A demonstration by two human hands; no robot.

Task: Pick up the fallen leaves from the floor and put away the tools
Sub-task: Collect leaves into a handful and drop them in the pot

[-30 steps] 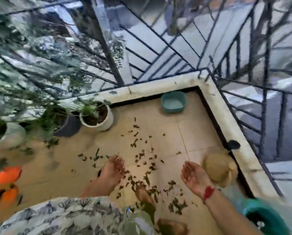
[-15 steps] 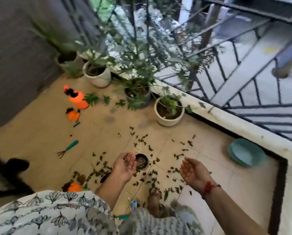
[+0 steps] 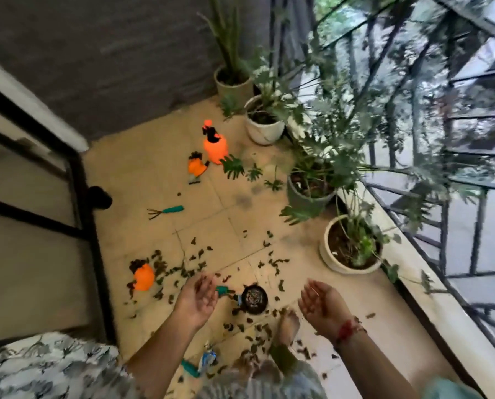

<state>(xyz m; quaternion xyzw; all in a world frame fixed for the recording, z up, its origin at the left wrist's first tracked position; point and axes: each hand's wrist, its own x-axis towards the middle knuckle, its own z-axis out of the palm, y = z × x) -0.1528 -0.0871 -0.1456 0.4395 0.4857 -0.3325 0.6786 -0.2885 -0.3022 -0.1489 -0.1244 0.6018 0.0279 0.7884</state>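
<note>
Several dark fallen leaves [image 3: 194, 264] lie scattered over the tan tiled floor in the middle and lower part of the view. My left hand [image 3: 198, 295] hovers palm-up above them, fingers relaxed, holding nothing. My right hand [image 3: 319, 302] is also palm-up and empty, a red thread at its wrist. Between the hands sits a small black round pot [image 3: 254, 298] with a teal-handled tool [image 3: 222, 290] beside it. A teal-handled hand rake [image 3: 165, 211] lies further off. An orange spray bottle [image 3: 215, 146] stands at the back, and two smaller orange items [image 3: 197, 167] [image 3: 143, 277] rest on the floor.
Potted plants line the right side: a white pot [image 3: 344, 262], a grey pot [image 3: 308, 195], another white pot [image 3: 262, 131] and a tall one [image 3: 233, 86]. A black metal railing [image 3: 442, 220] runs behind them. A door frame [image 3: 82, 180] stands left. My bare foot [image 3: 289, 323] stands among leaves.
The view has swung left from the balcony corner toward the wall and door frame, bringing the sprayer, rake and more pots into sight. Both hands stay palm-up and empty.
</note>
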